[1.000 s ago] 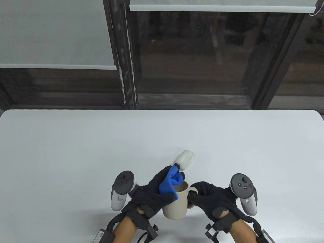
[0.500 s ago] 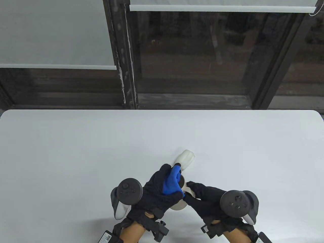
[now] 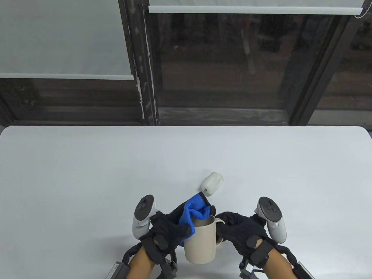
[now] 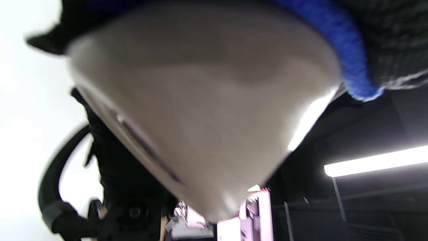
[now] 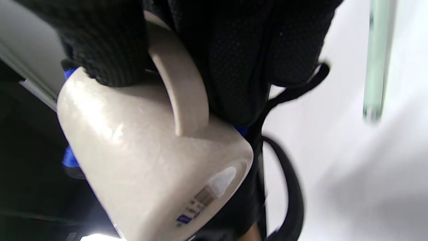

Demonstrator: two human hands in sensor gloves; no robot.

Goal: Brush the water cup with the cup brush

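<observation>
The beige water cup (image 3: 200,245) is held off the table near the front edge. My right hand (image 3: 239,228) grips its handle (image 5: 182,90), and the cup fills the right wrist view (image 5: 150,167). My left hand (image 3: 170,228) holds a blue cloth (image 3: 194,209) and presses it over the cup's rim and into its mouth. The cup's wall (image 4: 200,117) and the cloth's edge (image 4: 347,63) fill the left wrist view. The cup brush's white head (image 3: 213,182) lies on the table just beyond the hands, and its handle is hidden behind the cloth.
The white table (image 3: 87,174) spreads wide to the left, right and back. Dark window frames (image 3: 142,72) stand behind its far edge. Cables hang from both wrists near the front edge.
Half a second ago both hands were rolled over and the cup was tipped away. Now they have rolled back, the cup stands more upright, and the cloth has turned on the rim.
</observation>
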